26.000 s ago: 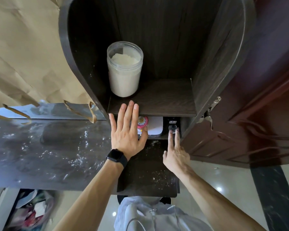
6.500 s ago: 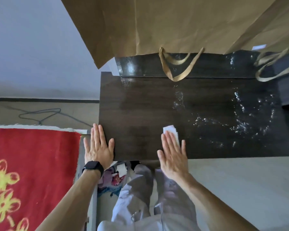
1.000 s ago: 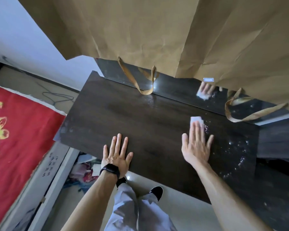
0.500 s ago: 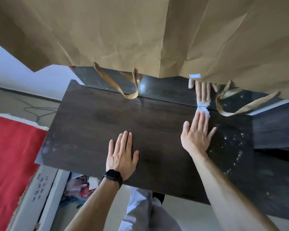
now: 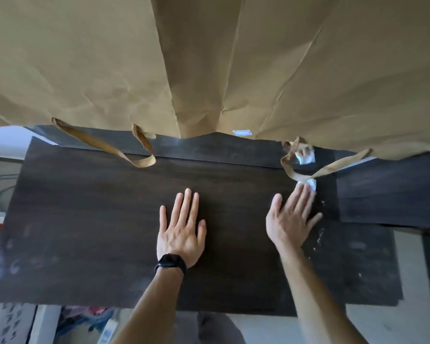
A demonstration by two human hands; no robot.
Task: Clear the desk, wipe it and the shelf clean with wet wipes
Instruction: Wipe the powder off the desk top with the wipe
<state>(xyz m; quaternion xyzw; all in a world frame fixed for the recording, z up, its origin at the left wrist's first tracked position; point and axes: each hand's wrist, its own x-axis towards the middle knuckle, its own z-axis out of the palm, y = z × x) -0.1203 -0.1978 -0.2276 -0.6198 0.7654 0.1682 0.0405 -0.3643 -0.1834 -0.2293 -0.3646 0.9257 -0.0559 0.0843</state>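
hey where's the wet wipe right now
In the head view, the wet wipe is on the desk, far right, pressed under the right hand's fingertips, beside a paper bag handle and the back edge.

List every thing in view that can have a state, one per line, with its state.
Left hand: open, flat on the desk, empty.
Right hand: open, fingers pressing the wet wipe to the desk.
Wet wipe: crumpled under the fingertips, by the back edge.
Desk: bare, wet streaks at right.
Paper bags: hanging, handles drooping to the desk.
Wristwatch: worn on left wrist.
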